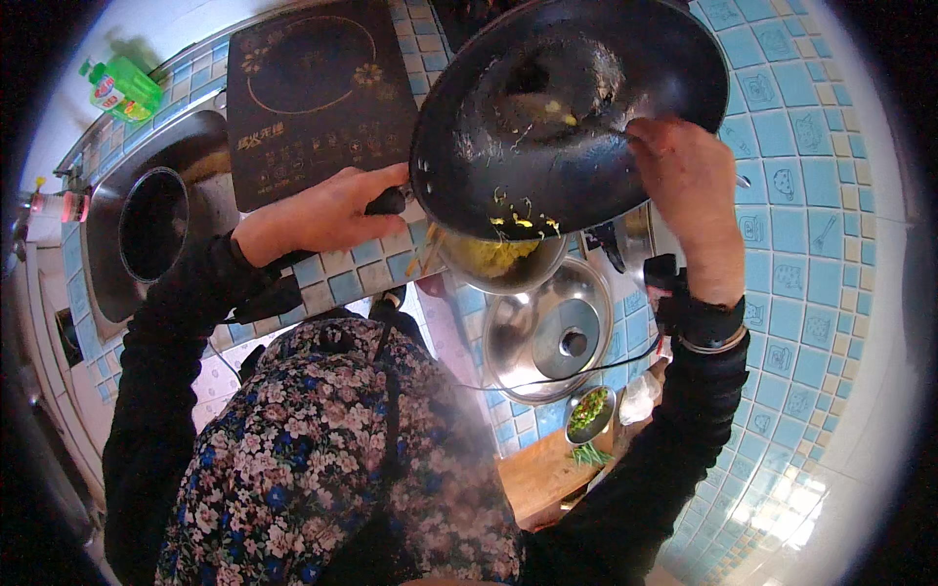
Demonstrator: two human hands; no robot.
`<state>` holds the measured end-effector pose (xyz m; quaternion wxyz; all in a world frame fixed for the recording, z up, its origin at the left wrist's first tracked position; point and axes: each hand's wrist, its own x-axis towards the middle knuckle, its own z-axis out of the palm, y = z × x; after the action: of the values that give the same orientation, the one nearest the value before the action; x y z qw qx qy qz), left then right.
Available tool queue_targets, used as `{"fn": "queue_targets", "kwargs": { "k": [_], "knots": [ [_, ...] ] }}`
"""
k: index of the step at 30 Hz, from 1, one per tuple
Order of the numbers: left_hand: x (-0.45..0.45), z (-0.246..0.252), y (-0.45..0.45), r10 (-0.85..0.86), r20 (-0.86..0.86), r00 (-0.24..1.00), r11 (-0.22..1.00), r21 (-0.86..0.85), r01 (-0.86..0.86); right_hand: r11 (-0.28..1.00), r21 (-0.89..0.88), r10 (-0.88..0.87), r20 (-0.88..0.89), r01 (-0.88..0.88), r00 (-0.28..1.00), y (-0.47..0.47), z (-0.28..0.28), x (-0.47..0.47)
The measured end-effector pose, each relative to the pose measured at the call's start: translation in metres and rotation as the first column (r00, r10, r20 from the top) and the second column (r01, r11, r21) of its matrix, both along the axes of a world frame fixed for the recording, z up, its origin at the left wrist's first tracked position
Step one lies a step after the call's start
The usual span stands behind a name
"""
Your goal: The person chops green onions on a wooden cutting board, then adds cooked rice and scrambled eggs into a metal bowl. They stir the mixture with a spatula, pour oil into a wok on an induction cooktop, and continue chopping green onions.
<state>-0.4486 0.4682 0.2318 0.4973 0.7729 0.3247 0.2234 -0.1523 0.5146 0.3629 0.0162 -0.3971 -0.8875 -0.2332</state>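
Observation:
My left hand (330, 212) grips the short dark handle (386, 201) of a black wok (469, 146), which is tilted with its lower rim over a bowl (469, 275). Yellow shredded food (498, 260) lies in that bowl, and yellow scraps (524, 220) cling to the wok's inside near the lower rim. My right hand (681, 165) reaches into the wok, its fingers closed on a utensil whose handle end (743, 180) sticks out behind the wrist. The utensil's head is blurred against the dark wok. Thin sticks, perhaps chopsticks (421, 253), stand at the bowl's left side.
An induction cooktop (322, 102) lies left of the wok. Beyond it are a steel sink (110, 286) holding a dark round vessel (154, 223) and a green bottle (124, 88). A lid (506, 351), a cord (586, 373), a bowl of chopped vegetables (588, 414) and a wooden board (542, 469) lie on the right.

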Motion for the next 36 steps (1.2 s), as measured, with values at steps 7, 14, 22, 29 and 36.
{"fn": "queue_targets", "kwargs": {
  "k": [7, 14, 22, 29, 36],
  "knots": [
    [0.004, 0.000, 0.002, 0.015, -0.042, 0.999, 0.999, 0.036, -0.014, 0.982, -0.183, 0.056, 0.063, -0.044, 0.996, -0.001, -0.023, -0.001],
    [0.003, -0.009, 0.001, 0.039, -0.075, 0.996, 0.981, 0.190, -0.024, 0.985, -0.144, 0.115, 0.115, -0.098, 0.987, 0.002, -0.035, 0.006],
    [0.006, -0.011, 0.000, 0.039, -0.021, 0.999, 0.993, 0.114, -0.037, 0.986, 0.143, 0.060, 0.148, -0.081, 0.987, 0.007, -0.048, 0.007],
    [0.007, -0.016, 0.001, 0.082, -0.110, 0.991, 0.980, 0.189, -0.061, 0.991, 0.050, -0.131, 0.276, 0.122, 0.952, 0.008, -0.050, 0.010],
    [0.008, -0.018, 0.000, 0.091, -0.120, 0.989, 0.981, 0.183, -0.068, 0.952, -0.305, 0.110, 0.295, -0.016, 0.949, 0.016, -0.061, 0.028]
  ]
}}
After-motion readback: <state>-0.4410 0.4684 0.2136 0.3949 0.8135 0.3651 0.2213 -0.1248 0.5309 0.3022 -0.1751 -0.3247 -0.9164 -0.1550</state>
